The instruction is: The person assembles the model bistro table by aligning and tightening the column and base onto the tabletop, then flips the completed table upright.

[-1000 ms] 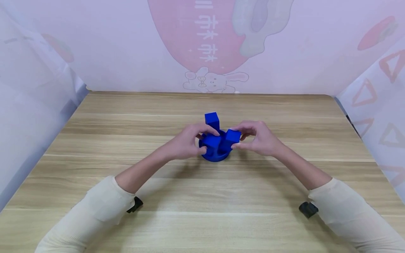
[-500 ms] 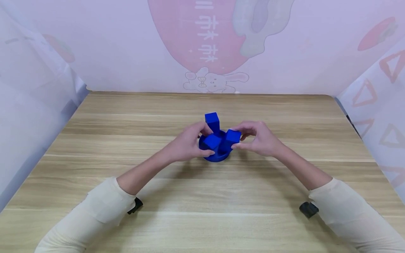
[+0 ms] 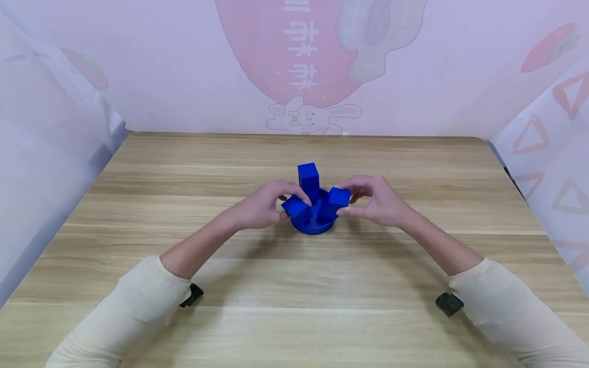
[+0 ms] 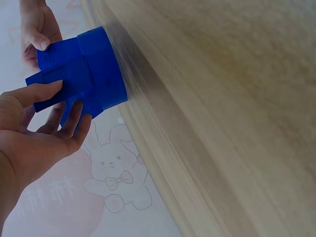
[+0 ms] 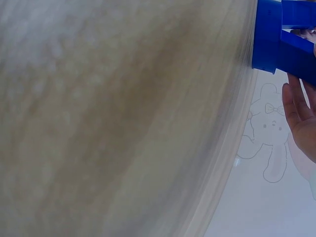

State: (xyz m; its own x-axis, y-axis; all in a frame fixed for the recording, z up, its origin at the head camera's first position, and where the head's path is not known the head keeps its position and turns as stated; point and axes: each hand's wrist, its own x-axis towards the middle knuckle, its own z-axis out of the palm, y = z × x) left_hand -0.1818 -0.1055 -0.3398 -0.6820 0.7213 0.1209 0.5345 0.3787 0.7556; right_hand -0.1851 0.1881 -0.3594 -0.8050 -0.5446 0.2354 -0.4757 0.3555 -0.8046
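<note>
A round blue holder (image 3: 314, 229) stands on the table with three square-ended blue blocks upright or leaning in it. My left hand (image 3: 261, 208) pinches the left block (image 3: 296, 207), which leans outward to the left; in the left wrist view the thumb lies along one face of this block (image 4: 61, 81) and the fingers on the other side. My right hand (image 3: 376, 202) holds the right block (image 3: 339, 198) between thumb and fingers, and it tilts to the right. Neither hand touches the back block (image 3: 309, 176), which is upright.
The wood-grain table (image 3: 294, 317) spreads around the holder. Behind it rises a pale pink printed backdrop (image 3: 184, 66), with white curtain-like sides left and right. A black wrist device (image 3: 448, 304) sits at the right sleeve.
My left hand has shifted its fingers around the left block and moved left, and that block now leans further outward. The right hand and its block stay in place.
</note>
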